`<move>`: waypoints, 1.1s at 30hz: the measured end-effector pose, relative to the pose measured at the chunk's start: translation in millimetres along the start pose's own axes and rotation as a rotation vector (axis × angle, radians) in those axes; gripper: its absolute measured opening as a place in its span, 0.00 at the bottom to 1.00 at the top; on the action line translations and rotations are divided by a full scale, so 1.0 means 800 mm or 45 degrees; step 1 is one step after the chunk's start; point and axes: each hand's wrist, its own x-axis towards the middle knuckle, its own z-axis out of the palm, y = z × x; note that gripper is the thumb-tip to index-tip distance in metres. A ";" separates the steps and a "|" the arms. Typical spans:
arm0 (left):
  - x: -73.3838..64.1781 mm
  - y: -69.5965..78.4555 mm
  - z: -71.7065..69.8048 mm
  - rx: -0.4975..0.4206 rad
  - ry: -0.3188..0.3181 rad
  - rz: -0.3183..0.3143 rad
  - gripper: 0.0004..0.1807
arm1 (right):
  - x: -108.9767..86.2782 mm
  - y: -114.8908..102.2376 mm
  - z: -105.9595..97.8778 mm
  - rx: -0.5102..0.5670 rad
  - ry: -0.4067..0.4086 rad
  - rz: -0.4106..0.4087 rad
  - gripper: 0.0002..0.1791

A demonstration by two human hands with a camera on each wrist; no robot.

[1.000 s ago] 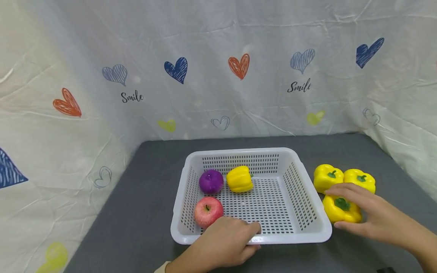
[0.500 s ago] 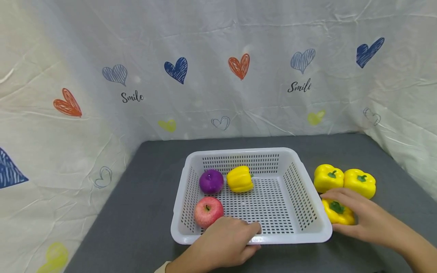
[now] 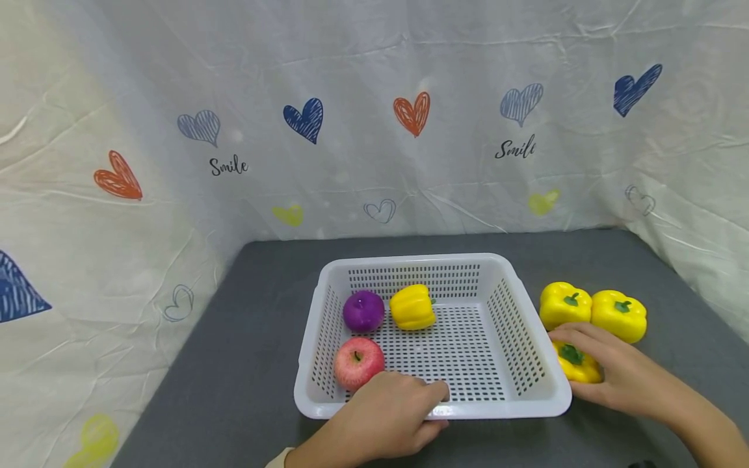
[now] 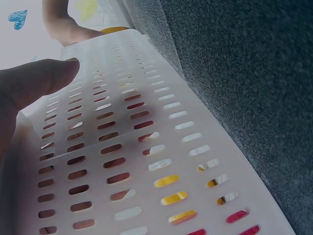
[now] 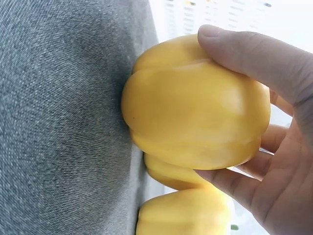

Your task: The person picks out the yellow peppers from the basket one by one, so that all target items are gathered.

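My left hand (image 3: 393, 416) grips the near rim of a white perforated basket (image 3: 497, 409), fingers curled over the edge inside and thumb outside. A yellow bell pepper (image 3: 576, 365) is held in my right hand (image 3: 623, 374) beside the basket's right front corner. In the right wrist view the thumb and fingers reach round the sides of this pepper (image 5: 195, 105), whose base is at the grey cloth. Inside the basket lie a purple round fruit (image 3: 363, 311), a red apple (image 3: 359, 362) and another yellow bell pepper (image 3: 412, 307).
Two more yellow bell peppers, one nearer the basket (image 3: 563, 304) and one farther right (image 3: 620, 315), stand side by side just behind the right hand. Grey cloth (image 3: 246, 338) covers the table. A white curtain (image 3: 351, 169) printed with hearts hangs behind and at the sides.
My right hand has closed in on the front yellow bell pepper, and both have shifted slightly left toward the basket, apart from the pepper on the far right. The left hand keeps its place.
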 end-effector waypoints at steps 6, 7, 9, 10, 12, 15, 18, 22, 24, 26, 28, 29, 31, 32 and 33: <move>0.000 -0.001 0.001 -0.009 -0.016 -0.007 0.09 | 0.002 0.001 0.000 0.006 -0.030 0.037 0.36; 0.000 -0.001 0.001 -0.013 -0.021 -0.010 0.09 | 0.002 0.001 0.000 0.004 -0.036 0.046 0.35; 0.000 -0.001 0.001 -0.018 -0.028 -0.013 0.09 | 0.003 0.000 -0.001 -0.001 -0.047 0.062 0.35; 0.000 -0.001 0.001 -0.021 -0.031 -0.015 0.09 | 0.004 0.000 -0.001 -0.003 -0.051 0.070 0.34; 0.001 -0.001 0.001 -0.022 -0.033 -0.015 0.10 | 0.004 -0.001 -0.001 -0.003 -0.057 0.073 0.34; 0.001 -0.001 0.002 -0.019 -0.030 -0.015 0.10 | 0.005 -0.001 -0.001 0.004 -0.056 0.072 0.34; 0.001 -0.001 0.002 -0.017 -0.028 -0.013 0.10 | 0.006 0.000 -0.001 0.005 -0.056 0.076 0.34; 0.000 -0.001 0.001 -0.019 -0.028 -0.015 0.09 | 0.007 0.000 -0.002 0.005 -0.076 0.101 0.34; 0.000 0.000 0.000 -0.018 -0.026 -0.017 0.09 | 0.006 0.001 -0.001 0.002 -0.089 0.122 0.34; 0.000 0.000 0.000 -0.017 -0.023 -0.016 0.09 | 0.006 0.003 -0.001 0.005 -0.099 0.131 0.35; 0.000 0.000 0.000 -0.016 -0.021 -0.013 0.09 | 0.004 0.005 -0.001 0.011 -0.104 0.141 0.35; 0.000 0.000 0.000 -0.014 -0.021 -0.012 0.09 | 0.004 0.006 0.000 0.012 -0.106 0.139 0.35; 0.000 0.000 0.000 -0.015 -0.021 -0.012 0.09 | 0.003 0.006 0.000 0.019 -0.099 0.116 0.36; 0.000 0.000 0.000 -0.015 -0.021 -0.011 0.10 | 0.004 0.006 -0.001 0.022 -0.093 0.104 0.36; 0.000 0.000 0.000 -0.015 -0.021 -0.010 0.10 | 0.004 0.005 -0.001 0.026 -0.087 0.091 0.36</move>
